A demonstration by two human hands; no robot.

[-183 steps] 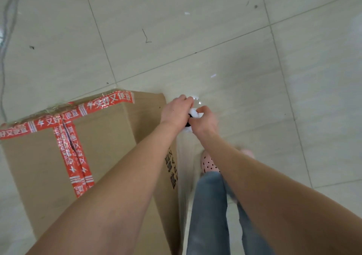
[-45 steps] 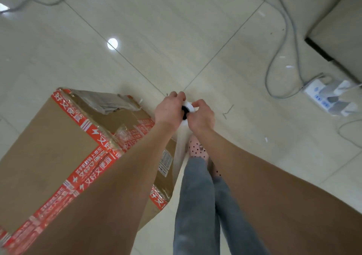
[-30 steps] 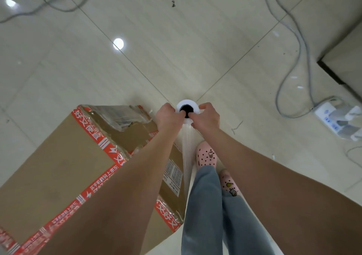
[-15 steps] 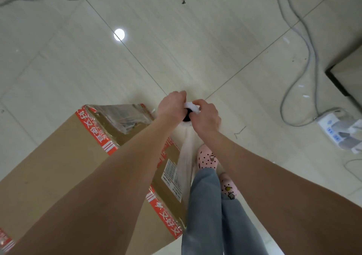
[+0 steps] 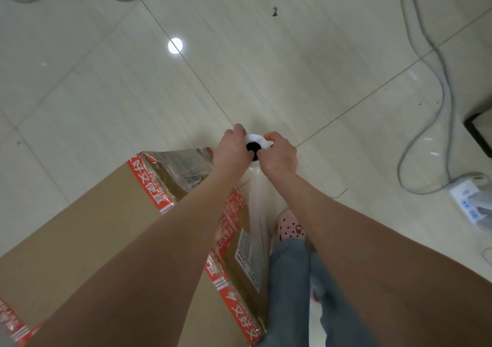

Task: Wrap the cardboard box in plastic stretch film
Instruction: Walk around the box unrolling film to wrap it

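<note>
The cardboard box (image 5: 87, 240) stands on the tiled floor (image 5: 292, 67) and fills the view from 7 to 9 o'clock. Its edges are bound in red printed tape (image 5: 149, 184), and its far corner already carries crinkled clear film. It looks large and stiff. I judge it too bulky to turn easily, so the wrap is better carried around it than the box spun.

At the centre of the view, just off the box's corner toward 3 o'clock, the stretch film roll (image 5: 254, 144) is held upright, its dark core facing the camera. The left hand (image 5: 231, 151) curls round the roll's top from 9 o'clock and the right hand (image 5: 279, 153) from 3 o'clock, both with fingers closed on it.

A sheet of film (image 5: 258, 208) runs from the roll down toward 6 o'clock, along the box side that bears a white label (image 5: 246, 250). The film is thin, light and clingy. It probably tears or ropes if pulled unevenly, so a grip at the roll's ends lets it turn and hold tension.

At 5 o'clock are a pink shoe (image 5: 288, 225) and jeans (image 5: 290, 280). A grey cable (image 5: 447, 101) loops at 2 o'clock down to a power strip (image 5: 468, 200) at 4 o'clock, a likely trip risk.
</note>
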